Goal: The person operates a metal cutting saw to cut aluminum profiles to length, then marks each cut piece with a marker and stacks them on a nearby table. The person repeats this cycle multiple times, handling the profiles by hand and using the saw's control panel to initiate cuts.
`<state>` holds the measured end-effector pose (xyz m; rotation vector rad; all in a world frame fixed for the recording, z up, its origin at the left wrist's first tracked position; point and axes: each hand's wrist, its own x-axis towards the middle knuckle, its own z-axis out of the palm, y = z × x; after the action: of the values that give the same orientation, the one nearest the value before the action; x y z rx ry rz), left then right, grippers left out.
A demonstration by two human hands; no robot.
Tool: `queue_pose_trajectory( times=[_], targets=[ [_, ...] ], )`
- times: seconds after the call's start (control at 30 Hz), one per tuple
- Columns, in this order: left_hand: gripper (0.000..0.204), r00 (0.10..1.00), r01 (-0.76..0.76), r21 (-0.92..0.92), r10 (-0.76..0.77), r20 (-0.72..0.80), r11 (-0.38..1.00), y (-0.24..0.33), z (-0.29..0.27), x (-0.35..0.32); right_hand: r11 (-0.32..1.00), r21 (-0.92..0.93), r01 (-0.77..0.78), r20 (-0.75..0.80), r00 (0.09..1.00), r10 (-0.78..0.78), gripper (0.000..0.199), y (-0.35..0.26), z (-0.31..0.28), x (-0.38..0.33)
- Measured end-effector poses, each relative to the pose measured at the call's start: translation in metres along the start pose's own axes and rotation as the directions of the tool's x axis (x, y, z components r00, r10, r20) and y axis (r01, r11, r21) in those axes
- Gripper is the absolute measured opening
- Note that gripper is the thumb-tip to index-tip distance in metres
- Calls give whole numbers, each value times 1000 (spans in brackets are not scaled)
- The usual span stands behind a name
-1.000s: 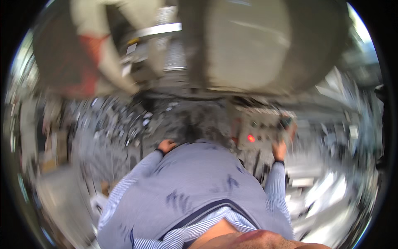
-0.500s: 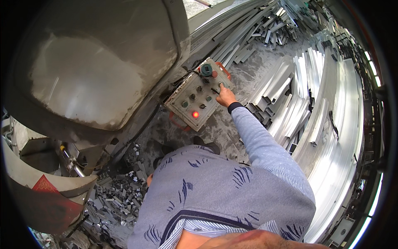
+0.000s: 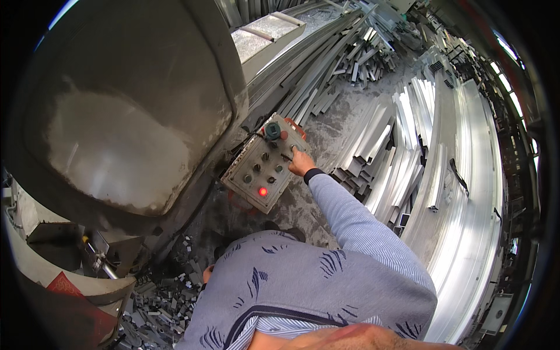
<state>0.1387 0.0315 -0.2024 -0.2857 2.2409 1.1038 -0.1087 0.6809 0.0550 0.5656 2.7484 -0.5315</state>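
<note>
My right hand reaches over a grey metal control box. Its index finger points straight out onto a button near the box's right edge, while the other fingers curl under. A short dark bar, perhaps a switch lever, shows beside the hand; whether I touch it I cannot tell. On the same panel a red lamp glows, with several knobs, a red button and a round dark-green fitting. Only a bit of my left hand shows past my shirt, its fingers hidden.
A big worn metal machine hood fills the upper left. Below it sits an open machine part with a metal rod. Small metal offcuts heap on the floor at lower left. Long metal profiles lie stacked at right, with more strips behind.
The view has shifted, so box and hood sit lower and further left in the picture. My right index finger stays on the same button, and the red lamp still glows.
</note>
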Motion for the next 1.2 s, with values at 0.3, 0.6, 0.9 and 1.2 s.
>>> queue_pose_trajectory(
  times=[0.3, 0.6, 0.9, 1.2],
  targets=[
    [49, 999, 27, -50, -26, 27, 998, 5, 7, 1, 1000, 16, 22, -15, 1000, -21, 78, 0, 1, 0],
    [56, 999, -35, 39, 34, 6, 999, -12, 12, 1, 999, 15, 31, -53, 998, -30, 67, 6, 10, 6],
    [59, 1000, 8, 32, -9, 30, 999, -14, 5, -1, 999, 35, 21, -36, 999, -20, 75, 2, 4, 1],
    [58, 998, 14, 69, -18, 53, 997, -2, -9, -5, 999, 39, -8, -29, 1000, 10, 81, 6, 12, 2]
  ],
)
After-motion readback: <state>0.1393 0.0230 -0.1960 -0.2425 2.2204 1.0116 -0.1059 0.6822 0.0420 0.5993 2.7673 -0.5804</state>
